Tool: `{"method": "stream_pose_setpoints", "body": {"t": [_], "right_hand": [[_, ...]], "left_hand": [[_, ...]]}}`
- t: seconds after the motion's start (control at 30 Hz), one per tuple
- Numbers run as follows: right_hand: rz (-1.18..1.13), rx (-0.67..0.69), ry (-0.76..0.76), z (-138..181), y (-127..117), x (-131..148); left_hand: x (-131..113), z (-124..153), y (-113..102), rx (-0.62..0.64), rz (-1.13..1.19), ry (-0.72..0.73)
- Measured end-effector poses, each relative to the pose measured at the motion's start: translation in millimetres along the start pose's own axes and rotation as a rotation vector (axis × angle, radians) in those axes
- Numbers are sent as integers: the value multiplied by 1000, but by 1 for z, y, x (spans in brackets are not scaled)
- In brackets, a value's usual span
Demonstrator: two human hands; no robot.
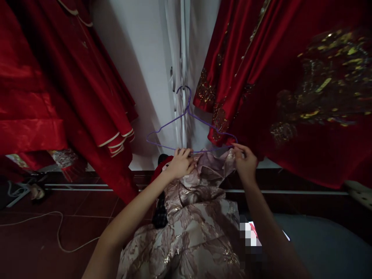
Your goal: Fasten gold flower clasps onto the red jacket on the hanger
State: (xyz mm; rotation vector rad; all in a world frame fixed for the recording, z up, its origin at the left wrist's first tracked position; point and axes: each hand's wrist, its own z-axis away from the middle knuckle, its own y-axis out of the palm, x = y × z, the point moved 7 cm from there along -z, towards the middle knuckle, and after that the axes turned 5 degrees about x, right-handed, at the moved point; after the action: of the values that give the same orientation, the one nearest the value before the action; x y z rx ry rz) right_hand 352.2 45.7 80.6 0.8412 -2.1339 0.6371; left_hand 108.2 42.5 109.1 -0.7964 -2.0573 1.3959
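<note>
A purple wire hanger (pixel 169 123) is upright in the middle, its hook against narrow white vertical strips. Below it spreads a pale pink dress (pixel 200 228) with a shiny flower pattern, its gathered top reaching the hanger's lower bar. My left hand (pixel 182 162) is closed over the fabric at the dress's top, fingertips at the lower bar. At the hanger's right end, my right hand (pixel 245 161) pinches the dress's upper edge, close to the wire. Whether the fingers also grip the wire is hard to see.
Red garments (pixel 95 89) hang on the left, and red sequinned garments (pixel 247 58) on the right. A white wall (pixel 128 50) stands behind. On the tiled floor (pixel 84 209) runs a pale cable (pixel 59 232). A lit, partly blurred screen (pixel 252 232) lies beside my right forearm.
</note>
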Motion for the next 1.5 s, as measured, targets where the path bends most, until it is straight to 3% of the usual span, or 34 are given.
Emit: {"method": "stream_pose_setpoints", "body": {"t": [0.13,0.27,0.4,0.53,0.67,0.83,0.93,1.03,1.1,1.2,1.33,1.5], "right_hand": [[-29,-188,-29,-7,-18,-11],[-111,-217,-3,-13,-17,-9],[-118,-113,1,-21,-1,15],[-39,41,-176,-33,23,66],[89,96,-350,-38,36,112],[245,139,-350,-42,38,121],[296,180,-357,-47,37,117],[317,197,-377,-53,35,115],[324,211,-380,-56,36,114],[330,225,-368,-57,38,113],[296,212,-354,-58,37,111],[241,207,-347,-60,34,113]], "left_hand": [[-11,22,-21,-32,-53,-13],[-11,29,-36,-12,-85,13],[-8,31,-36,15,-65,37],[-10,25,-31,22,61,49],[-17,12,-24,-16,235,6],[-18,3,-29,-142,365,-53],[16,16,-37,-306,346,-184],[88,56,-37,-587,291,-591],[132,88,-26,-721,332,-805],[174,109,4,-729,561,-831],[191,118,32,-699,800,-834],[188,119,33,-720,871,-805]]}}
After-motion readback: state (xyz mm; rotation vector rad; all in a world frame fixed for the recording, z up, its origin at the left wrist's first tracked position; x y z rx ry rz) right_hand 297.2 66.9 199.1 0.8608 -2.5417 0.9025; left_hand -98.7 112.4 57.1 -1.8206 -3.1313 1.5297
